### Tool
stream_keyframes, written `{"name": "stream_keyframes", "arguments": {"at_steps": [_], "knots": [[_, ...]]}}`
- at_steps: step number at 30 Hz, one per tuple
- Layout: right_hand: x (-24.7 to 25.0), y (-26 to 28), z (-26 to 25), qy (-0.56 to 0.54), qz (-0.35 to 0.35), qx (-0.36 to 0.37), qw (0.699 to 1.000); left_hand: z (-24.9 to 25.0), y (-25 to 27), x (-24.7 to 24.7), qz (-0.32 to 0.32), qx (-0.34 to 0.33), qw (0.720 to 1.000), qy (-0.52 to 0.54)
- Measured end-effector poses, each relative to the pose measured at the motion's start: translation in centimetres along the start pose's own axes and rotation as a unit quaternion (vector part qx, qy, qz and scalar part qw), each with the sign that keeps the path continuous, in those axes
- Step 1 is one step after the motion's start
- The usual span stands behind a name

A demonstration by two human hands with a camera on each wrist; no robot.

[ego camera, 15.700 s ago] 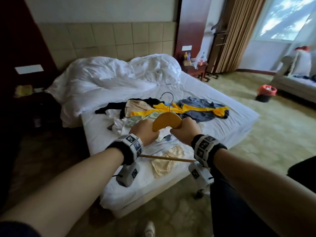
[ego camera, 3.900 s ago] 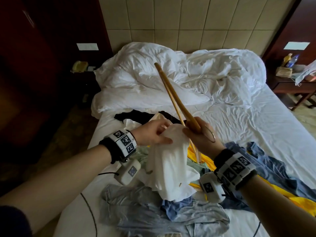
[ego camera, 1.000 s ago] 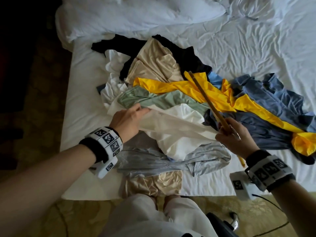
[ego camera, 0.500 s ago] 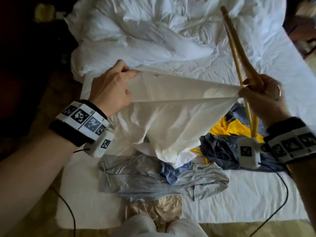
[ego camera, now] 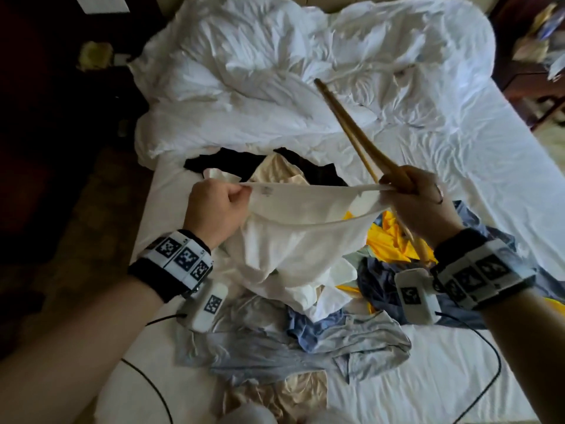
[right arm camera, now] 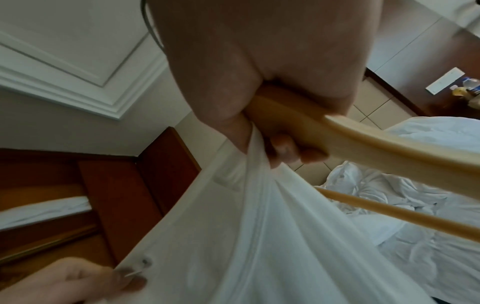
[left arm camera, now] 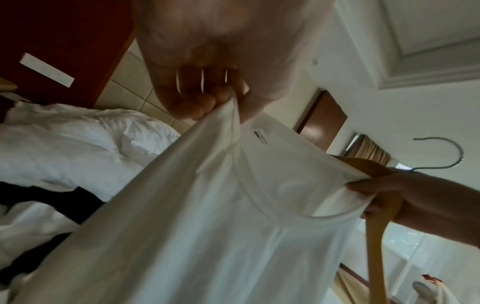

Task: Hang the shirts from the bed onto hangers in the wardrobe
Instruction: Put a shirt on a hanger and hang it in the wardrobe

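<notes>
A white shirt (ego camera: pixel 299 240) hangs stretched between both hands above the clothes pile, its neck opening held wide. My left hand (ego camera: pixel 220 206) pinches the collar by the printed label (left arm camera: pixel 261 137). My right hand (ego camera: pixel 419 203) grips a wooden hanger (ego camera: pixel 360 139) and pinches the collar's other side (right arm camera: pixel 244 162) with the same fingers. The hanger points up and away over the bed; its metal hook (left arm camera: pixel 441 154) shows in the left wrist view. The shirt's body (left arm camera: pixel 207 236) droops onto the pile.
Several garments lie heaped on the bed (ego camera: pixel 458 377): yellow (ego camera: pixel 385 240), dark blue (ego camera: pixel 379 283), light blue (ego camera: pixel 305 347), beige (ego camera: pixel 278 175), black (ego camera: pixel 226 160). A crumpled white duvet (ego camera: pixel 290 71) covers the far half. A nightstand (ego camera: pixel 532 71) stands at the right; cables trail from the wrist cameras.
The shirt's stretched edge has turned into the open neck hole held between both hands. The hanger has tilted lower and leftward; both hands sit slightly lower in view.
</notes>
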State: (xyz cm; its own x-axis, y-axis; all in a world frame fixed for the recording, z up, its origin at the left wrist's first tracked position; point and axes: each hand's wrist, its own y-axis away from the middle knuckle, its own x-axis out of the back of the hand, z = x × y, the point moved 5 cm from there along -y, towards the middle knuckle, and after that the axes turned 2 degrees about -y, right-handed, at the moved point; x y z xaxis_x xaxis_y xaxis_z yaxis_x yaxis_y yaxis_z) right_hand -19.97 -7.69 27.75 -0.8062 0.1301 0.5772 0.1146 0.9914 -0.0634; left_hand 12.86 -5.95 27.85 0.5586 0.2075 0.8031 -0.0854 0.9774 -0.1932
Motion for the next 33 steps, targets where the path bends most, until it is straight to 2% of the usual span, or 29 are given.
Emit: {"name": "stream_keyframes", "arguments": {"at_steps": [3, 6, 8, 13, 17, 19, 21, 24, 27, 31, 33], "knots": [[-0.7, 0.8, 1.1, 0.062, -0.026, 0.022, 0.997, -0.2, 0.0, -0.2, 0.005, -0.003, 0.998, -0.069], [-1.2, 1.9, 3.0, 0.062, -0.041, 0.001, 0.997, -0.4, 0.8, -0.9, -0.031, -0.018, 0.981, -0.192], [-1.5, 2.8, 3.8, 0.040, -0.043, -0.030, 0.998, -1.0, 1.4, -1.6, -0.074, -0.026, 0.973, -0.216], [-3.3, 5.0, 5.5, -0.033, -0.104, -0.080, 0.991, -1.3, 2.7, -4.6, -0.236, -0.016, 0.964, -0.121], [-2.9, 6.4, 6.7, -0.084, -0.115, -0.115, 0.983, -0.5, 3.1, -5.5, -0.316, -0.041, 0.943, -0.100], [-1.7, 6.7, 6.3, -0.109, -0.096, -0.114, 0.983, -0.2, 3.2, -5.7, -0.333, -0.038, 0.940, -0.058], [-0.6, 7.0, 5.1, -0.182, -0.089, -0.092, 0.975, -0.1, 3.3, -5.9, -0.340, -0.031, 0.939, -0.037], [0.6, 7.4, 1.9, -0.319, -0.112, -0.048, 0.940, -0.3, 3.6, -6.6, -0.356, -0.014, 0.934, -0.033], [1.0, 7.8, -2.0, -0.397, -0.131, -0.005, 0.908, -0.9, 3.5, -7.2, -0.360, 0.008, 0.933, -0.009], [-0.5, 8.7, -5.9, -0.467, -0.179, 0.035, 0.865, -1.3, 3.5, -7.2, -0.372, 0.044, 0.927, 0.000], [-2.3, 9.0, -5.9, -0.454, -0.194, 0.028, 0.869, -0.9, 3.7, -7.0, -0.381, 0.049, 0.923, 0.023]]}}
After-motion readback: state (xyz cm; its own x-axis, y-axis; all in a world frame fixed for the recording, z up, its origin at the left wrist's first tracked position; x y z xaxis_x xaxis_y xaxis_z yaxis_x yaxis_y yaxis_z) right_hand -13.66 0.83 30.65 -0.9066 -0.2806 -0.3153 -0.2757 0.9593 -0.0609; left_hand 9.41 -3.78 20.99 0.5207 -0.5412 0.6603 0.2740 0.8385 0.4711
